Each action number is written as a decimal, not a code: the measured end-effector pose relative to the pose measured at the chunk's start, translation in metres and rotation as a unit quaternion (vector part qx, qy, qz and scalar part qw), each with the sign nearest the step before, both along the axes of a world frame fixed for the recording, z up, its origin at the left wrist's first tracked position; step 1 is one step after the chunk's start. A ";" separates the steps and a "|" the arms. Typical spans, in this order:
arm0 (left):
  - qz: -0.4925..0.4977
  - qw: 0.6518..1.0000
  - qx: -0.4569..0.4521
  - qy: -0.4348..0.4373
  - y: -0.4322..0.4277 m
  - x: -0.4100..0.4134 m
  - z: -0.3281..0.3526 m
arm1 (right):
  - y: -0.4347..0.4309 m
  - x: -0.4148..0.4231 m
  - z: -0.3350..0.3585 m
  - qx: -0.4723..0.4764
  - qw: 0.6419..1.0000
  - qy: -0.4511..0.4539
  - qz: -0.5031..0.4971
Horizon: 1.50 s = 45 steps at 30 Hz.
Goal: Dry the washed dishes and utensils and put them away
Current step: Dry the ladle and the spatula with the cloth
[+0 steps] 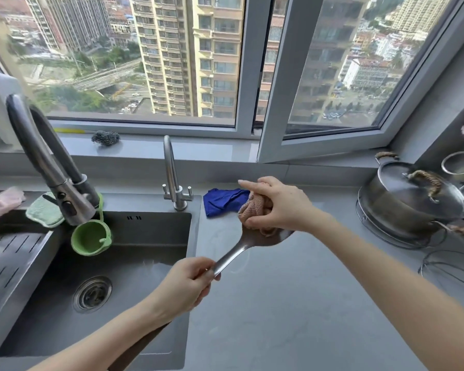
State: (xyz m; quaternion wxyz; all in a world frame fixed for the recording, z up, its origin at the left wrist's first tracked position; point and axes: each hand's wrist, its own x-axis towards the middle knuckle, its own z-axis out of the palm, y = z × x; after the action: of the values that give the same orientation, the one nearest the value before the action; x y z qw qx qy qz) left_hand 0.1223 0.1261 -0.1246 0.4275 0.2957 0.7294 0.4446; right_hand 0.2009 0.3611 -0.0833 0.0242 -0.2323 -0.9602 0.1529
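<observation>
The left hand [185, 286] holds a steel spatula [252, 245] by its handle, with the fingers [198, 266] closed around the near end of it. The spatula is in the air above the grey desk [292, 317], just right of the sink [134, 263]. Its long axis runs diagonally: the handle points near and left, toward the person, and the broad blade points far and right, a little higher than the handle. The right hand [276, 204] is over the blade and its fingers grip a bunched pinkish-brown cloth [255, 210], which is pressed on the upper face of the blade. A blue cloth [223, 200] lies crumpled on the desk behind the spatula, near the small steel tap [172, 178]. A large pull-out faucet [46, 162] bends over the left part of the sink, and a green silicone cup [91, 236] hangs below it. A green sponge pad [44, 210] rests at the sink's far left edge. Far right on the desk, a steel pot with lid [413, 202] stands on a wire rack. A steel wool scrubber [105, 137] lies on the window sill.
</observation>
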 end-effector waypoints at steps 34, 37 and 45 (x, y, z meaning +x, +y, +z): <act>0.080 0.990 0.097 0.065 0.113 -0.014 0.050 | -0.034 0.038 -0.018 -0.659 0.648 0.250 -0.289; 0.102 0.985 0.126 0.053 0.131 -0.008 0.051 | -0.037 0.040 -0.016 -0.678 0.650 0.215 -0.268; 0.285 0.951 0.106 -0.056 0.135 -0.055 0.045 | -0.048 0.084 -0.025 -0.675 0.692 0.142 -0.212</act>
State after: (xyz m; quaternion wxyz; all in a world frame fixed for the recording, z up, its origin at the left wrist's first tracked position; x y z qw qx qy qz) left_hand 0.0675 0.2614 -0.0801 0.2892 0.0940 0.7070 0.6384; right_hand 0.2851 0.3128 -0.1081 0.0287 -0.3592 -0.5085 0.7820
